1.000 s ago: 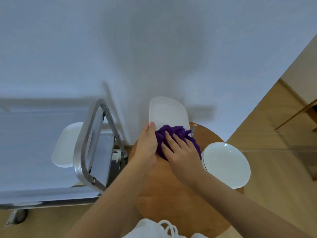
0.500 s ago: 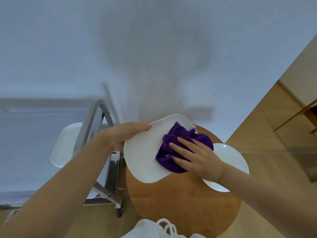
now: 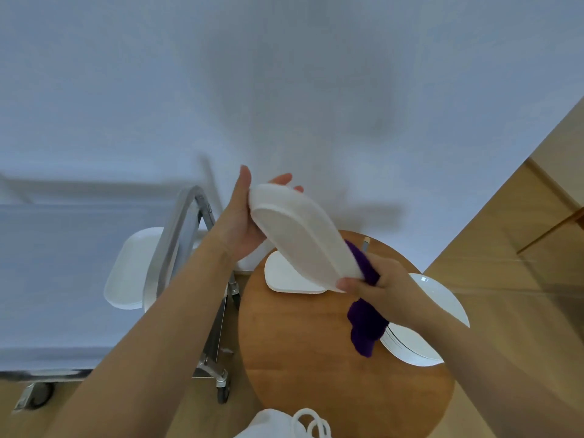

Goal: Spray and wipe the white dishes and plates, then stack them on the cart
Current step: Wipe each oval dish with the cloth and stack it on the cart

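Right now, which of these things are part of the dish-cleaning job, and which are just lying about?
Part of the job:
- held dish, gripped by the left hand and right hand
- purple cloth in the right hand
- dish on the round table
- round plates
- dishes on the cart
- cart

Lying about:
- white cord
- small stick-like item, unclear

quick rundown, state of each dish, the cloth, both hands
lifted dish: in the air, tilted, underside toward camera
left hand: grips the dish's far end
right hand: pinches the near end, holding the cloth
purple cloth: bunched, hanging
dish on table: lying flat
round plates: stacked
dishes on cart: stacked
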`<action>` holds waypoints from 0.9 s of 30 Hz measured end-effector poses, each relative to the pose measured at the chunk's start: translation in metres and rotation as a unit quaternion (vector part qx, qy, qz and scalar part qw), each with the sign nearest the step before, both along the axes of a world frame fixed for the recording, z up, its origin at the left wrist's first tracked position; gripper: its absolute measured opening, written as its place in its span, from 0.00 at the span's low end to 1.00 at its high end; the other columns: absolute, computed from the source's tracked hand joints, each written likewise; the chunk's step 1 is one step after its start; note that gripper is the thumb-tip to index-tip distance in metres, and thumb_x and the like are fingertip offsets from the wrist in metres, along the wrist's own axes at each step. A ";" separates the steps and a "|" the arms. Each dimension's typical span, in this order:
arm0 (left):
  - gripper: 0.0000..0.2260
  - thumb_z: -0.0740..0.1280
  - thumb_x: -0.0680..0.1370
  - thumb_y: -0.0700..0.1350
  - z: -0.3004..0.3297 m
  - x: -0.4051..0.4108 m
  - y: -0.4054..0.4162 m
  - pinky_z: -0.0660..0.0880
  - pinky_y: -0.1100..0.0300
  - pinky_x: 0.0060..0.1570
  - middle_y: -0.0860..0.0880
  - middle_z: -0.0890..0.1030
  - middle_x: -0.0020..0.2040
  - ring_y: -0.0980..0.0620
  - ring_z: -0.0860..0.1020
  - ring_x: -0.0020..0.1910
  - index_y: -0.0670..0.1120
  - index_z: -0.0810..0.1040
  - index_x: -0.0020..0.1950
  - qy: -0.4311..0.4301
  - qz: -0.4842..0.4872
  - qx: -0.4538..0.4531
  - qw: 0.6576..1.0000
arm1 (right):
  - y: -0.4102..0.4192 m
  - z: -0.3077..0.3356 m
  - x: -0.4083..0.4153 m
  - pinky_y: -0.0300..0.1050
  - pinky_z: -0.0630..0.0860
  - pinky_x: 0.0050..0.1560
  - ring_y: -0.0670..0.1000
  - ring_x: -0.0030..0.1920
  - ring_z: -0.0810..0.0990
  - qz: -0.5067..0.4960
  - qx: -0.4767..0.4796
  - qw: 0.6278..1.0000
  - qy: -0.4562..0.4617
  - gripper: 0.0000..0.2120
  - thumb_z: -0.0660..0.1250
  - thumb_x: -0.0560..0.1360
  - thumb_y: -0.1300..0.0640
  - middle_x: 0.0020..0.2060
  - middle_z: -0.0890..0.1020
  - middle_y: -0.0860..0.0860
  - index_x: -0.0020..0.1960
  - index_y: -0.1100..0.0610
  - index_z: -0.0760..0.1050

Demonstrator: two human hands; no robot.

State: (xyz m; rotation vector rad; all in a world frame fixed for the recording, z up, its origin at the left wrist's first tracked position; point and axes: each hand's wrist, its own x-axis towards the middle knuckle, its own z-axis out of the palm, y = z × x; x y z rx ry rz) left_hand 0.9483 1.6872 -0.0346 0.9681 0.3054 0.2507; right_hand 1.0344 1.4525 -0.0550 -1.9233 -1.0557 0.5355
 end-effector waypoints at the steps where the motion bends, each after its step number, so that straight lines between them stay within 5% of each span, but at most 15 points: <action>1: 0.30 0.55 0.71 0.68 0.000 -0.002 -0.001 0.80 0.54 0.50 0.47 0.84 0.53 0.49 0.82 0.53 0.49 0.81 0.56 0.000 -0.004 0.003 1.000 | 0.000 0.002 0.004 0.30 0.72 0.30 0.40 0.30 0.77 -0.008 0.009 0.999 0.046 0.09 0.73 0.70 0.54 0.31 0.80 0.39 0.43 0.43 0.74; 5: 0.17 0.74 0.69 0.48 -0.008 -0.012 -0.010 0.81 0.57 0.40 0.46 0.85 0.45 0.50 0.84 0.45 0.44 0.77 0.54 0.011 -0.049 -0.002 0.999 | -0.004 0.004 0.016 0.42 0.80 0.36 0.52 0.39 0.84 -0.059 0.065 0.968 0.235 0.20 0.75 0.59 0.47 0.41 0.85 0.50 0.50 0.48 0.78; 7: 0.13 0.69 0.68 0.36 -0.015 -0.014 -0.019 0.81 0.53 0.42 0.45 0.85 0.47 0.47 0.83 0.47 0.44 0.81 0.51 0.014 -0.049 -0.011 0.999 | -0.004 0.001 0.020 0.40 0.79 0.34 0.52 0.40 0.84 -0.105 0.113 0.938 0.311 0.23 0.74 0.56 0.47 0.41 0.85 0.51 0.50 0.53 0.78; 11: 0.17 0.67 0.64 0.28 -0.030 -0.014 -0.039 0.81 0.51 0.42 0.41 0.84 0.49 0.44 0.83 0.48 0.43 0.84 0.48 0.007 0.024 -0.088 0.996 | 0.002 -0.007 0.026 0.39 0.77 0.29 0.48 0.35 0.83 -0.196 0.163 0.898 0.358 0.15 0.74 0.63 0.48 0.35 0.84 0.49 0.46 0.55 0.79; 13: 0.18 0.68 0.63 0.27 -0.032 -0.015 -0.046 0.81 0.51 0.41 0.41 0.84 0.48 0.44 0.83 0.47 0.42 0.83 0.48 0.012 0.045 -0.105 0.993 | 0.008 -0.014 0.024 0.35 0.74 0.28 0.43 0.30 0.80 -0.268 0.136 0.914 0.271 0.08 0.71 0.71 0.49 0.30 0.82 0.44 0.42 0.53 0.77; 17: 0.15 0.66 0.65 0.29 -0.026 -0.016 -0.054 0.81 0.52 0.43 0.43 0.84 0.48 0.45 0.83 0.47 0.44 0.86 0.42 0.053 0.006 -0.061 0.997 | 0.016 -0.029 0.012 0.36 0.64 0.32 0.45 0.33 0.74 -0.291 0.031 0.953 -0.076 0.11 0.59 0.78 0.48 0.30 0.73 0.43 0.37 0.47 0.68; 19: 0.15 0.65 0.69 0.26 -0.021 -0.016 -0.060 0.81 0.53 0.41 0.43 0.85 0.46 0.46 0.84 0.46 0.43 0.85 0.43 0.088 -0.021 -0.028 0.995 | 0.023 -0.027 0.007 0.37 0.68 0.41 0.47 0.47 0.76 -0.248 0.034 0.962 -0.105 0.09 0.56 0.79 0.47 0.45 0.77 0.40 0.54 0.46 0.73; 22: 0.14 0.64 0.71 0.26 -0.014 -0.017 -0.067 0.81 0.55 0.37 0.45 0.85 0.44 0.48 0.84 0.43 0.42 0.83 0.46 0.113 -0.030 0.016 0.993 | 0.039 -0.011 0.008 0.46 0.64 0.65 0.46 0.69 0.63 -0.166 0.043 0.980 -0.103 0.25 0.51 0.78 0.43 0.72 0.62 0.43 0.74 0.44 0.57; 27: 0.16 0.62 0.72 0.25 0.002 -0.018 -0.063 0.80 0.50 0.48 0.42 0.82 0.46 0.45 0.82 0.46 0.40 0.79 0.53 0.118 -0.068 0.087 0.987 | 0.054 0.006 -0.012 0.51 0.52 0.73 0.47 0.75 0.47 -0.039 -0.019 0.974 -0.224 0.23 0.50 0.81 0.47 0.76 0.52 0.46 0.75 0.48 0.55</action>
